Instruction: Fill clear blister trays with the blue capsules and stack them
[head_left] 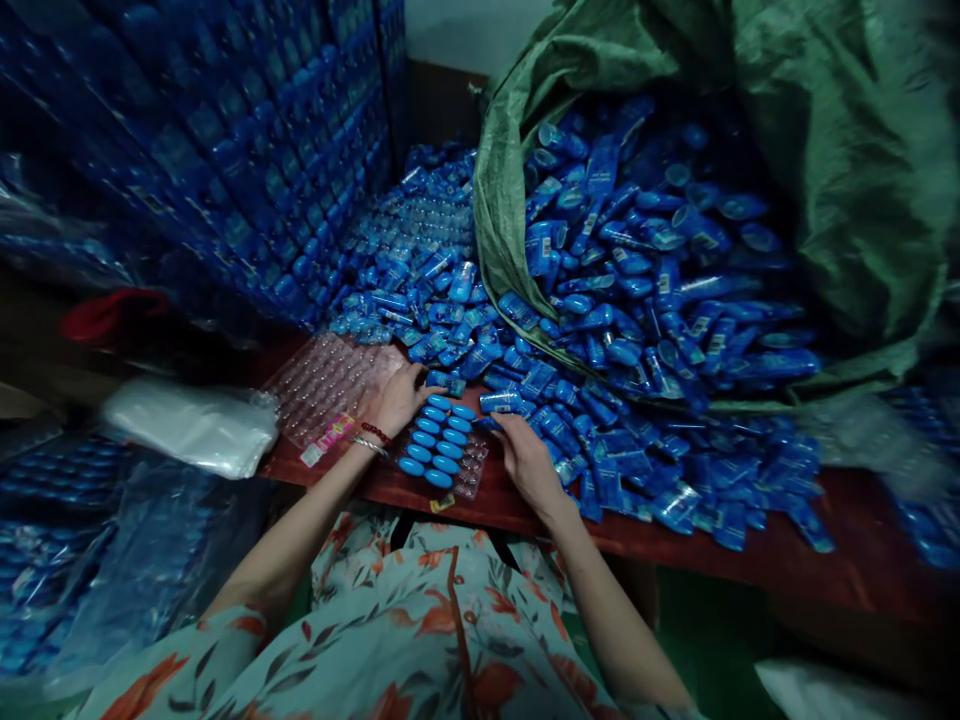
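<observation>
A clear plastic tray (471, 468) lies near the table's front edge, with two slanting columns of glossy blue oval pieces (425, 440) set in its cups. At the tray's far left corner, my left hand (397, 402) has its fingers closed at the end of a small blue labelled bottle (448, 382). My right hand (523, 458) is to the right of the tray, thumb and fingers pinched on a small blue bottle partly covered by the fingertips. Just beyond those fingertips lies another blue bottle (501, 402).
Loose blue bottles (600, 440) cover the table (847, 540) and spill from a big green sack (501, 190). Stacked clear trays (322, 385) and a white plastic bag (191, 425) lie left. Tall stacks of packed blue goods (225, 130) rise at back left.
</observation>
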